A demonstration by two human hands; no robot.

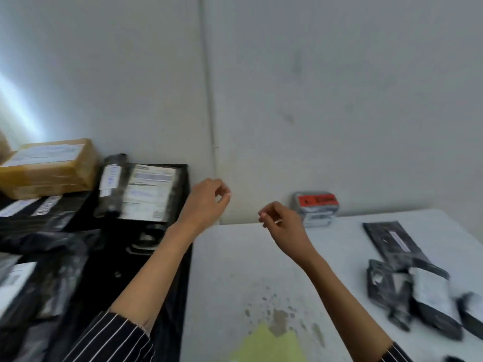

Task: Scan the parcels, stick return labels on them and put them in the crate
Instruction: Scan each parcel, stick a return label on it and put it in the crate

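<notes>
Head view, labelled parcel [149, 192] beside left hand [206, 202], fingers apparently empty

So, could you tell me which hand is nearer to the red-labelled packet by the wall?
Right. The right hand hovers just left of the red-labelled packet; the left hand is farther left, beside the black parcel.

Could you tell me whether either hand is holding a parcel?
No, the left hand and right hand hover above the table, clear of the parcels.
</notes>
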